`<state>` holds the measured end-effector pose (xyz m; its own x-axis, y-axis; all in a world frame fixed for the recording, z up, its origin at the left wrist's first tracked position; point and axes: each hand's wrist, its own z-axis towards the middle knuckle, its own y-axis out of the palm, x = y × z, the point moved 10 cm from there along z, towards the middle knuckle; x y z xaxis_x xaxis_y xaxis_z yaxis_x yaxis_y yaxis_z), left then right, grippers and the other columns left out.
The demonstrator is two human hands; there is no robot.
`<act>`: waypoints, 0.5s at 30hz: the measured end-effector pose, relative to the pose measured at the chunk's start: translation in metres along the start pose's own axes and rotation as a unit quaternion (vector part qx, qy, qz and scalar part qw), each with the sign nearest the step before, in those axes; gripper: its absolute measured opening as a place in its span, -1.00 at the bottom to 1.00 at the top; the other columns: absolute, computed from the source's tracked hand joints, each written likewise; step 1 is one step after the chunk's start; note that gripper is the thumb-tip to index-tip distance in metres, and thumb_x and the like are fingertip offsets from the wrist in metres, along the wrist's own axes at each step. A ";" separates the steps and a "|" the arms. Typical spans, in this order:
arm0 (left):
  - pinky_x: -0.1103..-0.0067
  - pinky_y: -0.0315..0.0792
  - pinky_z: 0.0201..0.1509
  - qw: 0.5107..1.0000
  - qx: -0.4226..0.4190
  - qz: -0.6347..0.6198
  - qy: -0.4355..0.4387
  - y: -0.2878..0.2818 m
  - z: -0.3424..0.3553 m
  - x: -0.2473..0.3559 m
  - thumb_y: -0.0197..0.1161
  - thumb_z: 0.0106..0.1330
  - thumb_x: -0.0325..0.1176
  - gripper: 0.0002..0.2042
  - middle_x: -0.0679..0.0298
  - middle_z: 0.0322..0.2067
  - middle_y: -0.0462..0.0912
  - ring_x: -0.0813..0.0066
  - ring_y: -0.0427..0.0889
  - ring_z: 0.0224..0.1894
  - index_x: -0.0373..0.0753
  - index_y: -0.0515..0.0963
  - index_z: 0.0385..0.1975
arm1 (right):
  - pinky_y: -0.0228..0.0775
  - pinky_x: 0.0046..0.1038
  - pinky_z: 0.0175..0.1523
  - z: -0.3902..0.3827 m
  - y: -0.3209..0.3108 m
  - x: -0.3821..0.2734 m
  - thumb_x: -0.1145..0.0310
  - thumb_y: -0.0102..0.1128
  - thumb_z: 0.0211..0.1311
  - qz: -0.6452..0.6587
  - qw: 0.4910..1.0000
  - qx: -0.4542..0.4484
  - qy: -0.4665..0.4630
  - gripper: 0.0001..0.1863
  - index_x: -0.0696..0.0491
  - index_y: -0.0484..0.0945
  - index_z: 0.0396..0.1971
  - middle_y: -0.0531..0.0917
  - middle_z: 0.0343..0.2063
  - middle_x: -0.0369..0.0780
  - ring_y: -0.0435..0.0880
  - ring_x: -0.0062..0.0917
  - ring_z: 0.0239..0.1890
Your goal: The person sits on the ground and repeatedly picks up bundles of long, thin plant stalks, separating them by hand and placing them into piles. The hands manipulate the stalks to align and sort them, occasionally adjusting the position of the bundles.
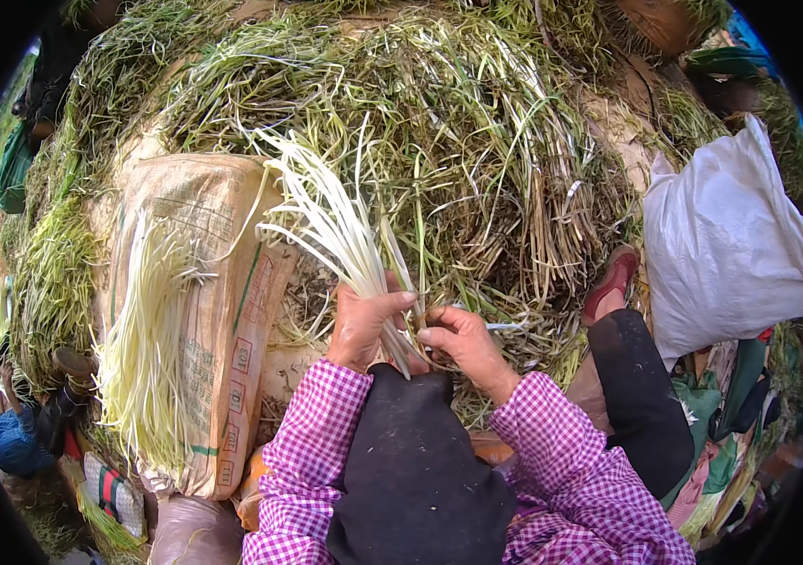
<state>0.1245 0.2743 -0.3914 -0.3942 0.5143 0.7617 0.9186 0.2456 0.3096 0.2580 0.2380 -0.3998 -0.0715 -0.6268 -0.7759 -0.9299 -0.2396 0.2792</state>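
Note:
My left hand [361,325] is closed around a bunch of long pale chive-like stalks [340,226]. Their white upper parts fan out toward the far left, and the lower ends poke out below the fist. Close beside it, my right hand [470,345] has thumb and forefinger pinched together on a thin greenish stalk [420,282] at the bunch's right side. To the left, a pile of cleaned pale yellow stalks [149,348] lies lengthwise on a flattened woven sack [218,377].
A big heap of uncleaned green and brown stalks [477,141] spreads in front of me. At the right stands a full white woven sack [726,245], near a leg with a red shoe [610,282]. Another person in blue [23,441] is at the far left. Dark cloth [411,461] covers my lap.

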 end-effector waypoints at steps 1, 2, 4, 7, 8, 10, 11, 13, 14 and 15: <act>0.65 0.46 -0.61 1.000 0.008 -0.015 -0.006 0.002 -0.001 -0.003 0.33 0.01 -0.61 -0.76 0.22 -0.50 0.59 0.50 0.55 -0.63 -0.38 0.47 -0.31 | 0.37 -0.70 -0.42 0.004 -0.007 0.002 0.49 0.12 0.24 0.061 0.997 0.052 0.013 -0.90 0.16 0.56 -0.28 0.63 -0.47 -0.34 0.56 -0.76 -0.50; 0.64 0.47 -0.60 0.999 0.003 -0.039 0.020 0.005 -0.001 0.002 0.32 0.01 -0.62 -0.76 0.21 -0.50 0.59 0.50 0.56 -0.61 -0.39 0.47 -0.31 | 0.39 -0.69 -0.41 0.006 -0.006 -0.003 0.49 0.12 0.25 0.132 0.990 0.056 -0.015 -0.91 0.15 0.56 -0.29 0.63 -0.47 -0.34 0.55 -0.75 -0.51; 0.64 0.49 -0.58 0.994 0.000 -0.090 0.069 0.008 -0.002 0.009 0.30 0.02 -0.64 -0.76 0.21 -0.50 0.60 0.50 0.59 -0.58 -0.39 0.47 -0.30 | 0.42 -0.69 -0.40 0.008 -0.011 -0.002 0.48 0.12 0.26 0.261 0.960 0.090 -0.039 -0.92 0.13 0.55 -0.30 0.64 -0.48 -0.33 0.55 -0.73 -0.53; 0.64 0.51 -0.58 0.992 0.033 -0.086 0.082 -0.001 -0.002 0.006 0.26 0.03 -0.67 -0.83 0.19 -0.50 0.61 0.48 0.61 -0.56 -0.40 0.49 -0.36 | 0.45 -0.56 -0.34 0.002 -0.033 0.015 0.43 0.11 0.28 0.209 0.968 0.137 -0.028 -0.93 0.10 0.51 -0.37 0.62 -0.48 -0.29 0.56 -0.64 -0.49; 0.64 0.50 -0.59 0.991 0.034 -0.088 0.100 -0.003 -0.002 0.008 0.26 0.04 -0.68 -0.84 0.18 -0.49 0.61 0.48 0.61 -0.56 -0.40 0.49 -0.37 | 0.45 -0.56 -0.34 0.000 -0.044 0.023 0.43 0.11 0.29 0.187 0.972 0.143 -0.023 -0.92 0.10 0.50 -0.38 0.62 -0.49 -0.28 0.56 -0.63 -0.50; 0.66 0.49 -0.61 0.991 0.043 -0.070 0.107 -0.004 -0.002 0.004 0.24 0.04 -0.66 -0.86 0.18 -0.49 0.61 0.49 0.59 -0.57 -0.42 0.51 -0.37 | 0.41 -0.57 -0.38 -0.005 -0.065 0.054 0.43 0.10 0.28 0.145 0.975 0.166 0.013 -0.90 0.12 0.49 -0.42 0.60 -0.53 -0.29 0.53 -0.64 -0.54; 0.66 0.48 -0.62 0.991 0.048 -0.059 0.114 -0.005 -0.002 0.004 0.24 0.05 -0.66 -0.85 0.18 -0.50 0.61 0.50 0.58 -0.58 -0.43 0.51 -0.36 | 0.40 -0.57 -0.39 -0.005 -0.074 0.069 0.43 0.10 0.27 0.119 0.978 0.168 0.028 -0.90 0.12 0.49 -0.43 0.59 -0.55 -0.30 0.53 -0.65 -0.55; 0.66 0.45 -0.65 0.990 0.069 -0.049 0.114 -0.011 -0.002 0.006 0.24 0.04 -0.65 -0.88 0.20 -0.54 0.60 0.54 0.53 -0.65 -0.43 0.53 -0.39 | 0.36 -0.57 -0.42 -0.005 -0.089 0.102 0.44 0.08 0.26 0.115 0.978 0.165 0.051 -0.86 0.14 0.49 -0.49 0.58 -0.59 -0.31 0.51 -0.65 -0.57; 0.68 0.40 -0.67 0.985 0.097 -0.028 0.138 -0.021 -0.003 0.014 0.25 0.04 -0.64 -0.92 0.25 -0.60 0.58 0.60 0.48 -0.70 -0.42 0.54 -0.44 | 0.37 -0.53 -0.42 -0.014 -0.103 0.123 0.44 0.10 0.25 0.031 0.973 0.201 0.109 -0.84 0.15 0.50 -0.52 0.57 -0.60 -0.29 0.50 -0.62 -0.58; 0.69 0.40 -0.68 0.982 0.112 -0.025 0.151 -0.029 -0.004 0.021 0.25 0.05 -0.66 -0.90 0.23 -0.59 0.59 0.59 0.49 -0.71 -0.41 0.54 -0.42 | 0.37 -0.50 -0.41 -0.020 -0.114 0.136 0.43 0.11 0.23 -0.035 0.967 0.206 0.146 -0.83 0.16 0.52 -0.54 0.57 -0.61 -0.27 0.49 -0.59 -0.60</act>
<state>0.0894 0.2752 -0.3821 -0.3817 0.2384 0.8930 0.8559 0.4558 0.2442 0.3612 0.1647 -0.5258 0.0466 -0.8166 -0.5753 -0.9979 -0.0116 -0.0643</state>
